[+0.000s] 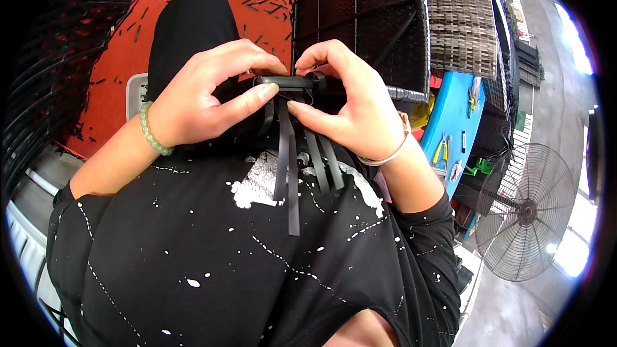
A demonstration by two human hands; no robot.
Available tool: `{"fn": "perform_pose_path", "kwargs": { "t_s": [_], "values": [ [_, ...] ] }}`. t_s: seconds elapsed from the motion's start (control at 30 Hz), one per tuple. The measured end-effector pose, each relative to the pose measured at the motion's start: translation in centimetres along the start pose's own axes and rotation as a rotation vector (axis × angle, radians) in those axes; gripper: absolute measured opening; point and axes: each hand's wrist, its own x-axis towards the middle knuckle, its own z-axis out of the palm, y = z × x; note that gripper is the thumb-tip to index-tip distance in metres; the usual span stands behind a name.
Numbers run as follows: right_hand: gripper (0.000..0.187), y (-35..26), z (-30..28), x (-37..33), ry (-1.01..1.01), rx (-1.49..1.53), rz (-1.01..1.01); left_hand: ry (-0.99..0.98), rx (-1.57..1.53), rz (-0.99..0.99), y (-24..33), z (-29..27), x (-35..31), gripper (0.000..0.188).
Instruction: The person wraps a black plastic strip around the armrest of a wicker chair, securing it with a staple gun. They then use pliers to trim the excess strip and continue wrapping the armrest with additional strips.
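In front of my chest is a short black bar [285, 83], with a rounded dark knob [317, 81] at its right end. My left hand [196, 93] pinches the bar's left part between thumb and fingers. Around the knob end curl the thumb and forefinger of my right hand [360, 106], closed on the bar or on a strip there; the exact contact is hidden. Several flat dark grey strips [293, 180] hang down from the bar over my black shirt [212, 250]. Behind the bar, its attachment to any larger piece cannot be made out.
A dark woven panel [360, 19] stands just beyond my hands, with a grey-brown woven piece [459, 19] to its right. Pliers [441, 149] lie on a blue table [461, 112]. A large fan [526, 212] is at far right. Strip scraps litter the red floor [119, 83].
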Motion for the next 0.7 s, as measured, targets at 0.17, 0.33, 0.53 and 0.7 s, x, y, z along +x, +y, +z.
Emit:
{"fn": "perform_pose_path", "kwargs": {
  "t_s": [0.17, 0.33, 0.53, 0.7],
  "values": [
    [0.036, 0.2, 0.6, 0.2, 0.006, 0.000, 0.015, 0.005, -0.001, -0.012, 0.1, 0.1, -0.1, 0.027],
    [0.035, -0.1, 1.8, 0.6, 0.034, -0.149, -0.007, 0.013, -0.134, -0.101, 0.0, 0.5, 0.3, 0.026],
    [0.036, 0.0, 1.2, 0.4, -0.034, -0.108, 0.043, -0.131, -0.208, -0.308, 0.0, 0.7, 1.4, 0.026],
    [0.041, 0.4, -1.1, 0.4, -0.138, 0.316, 0.105, -0.117, -0.257, -0.346, 0.5, 0.9, 1.5, 0.021]
  ]
}}
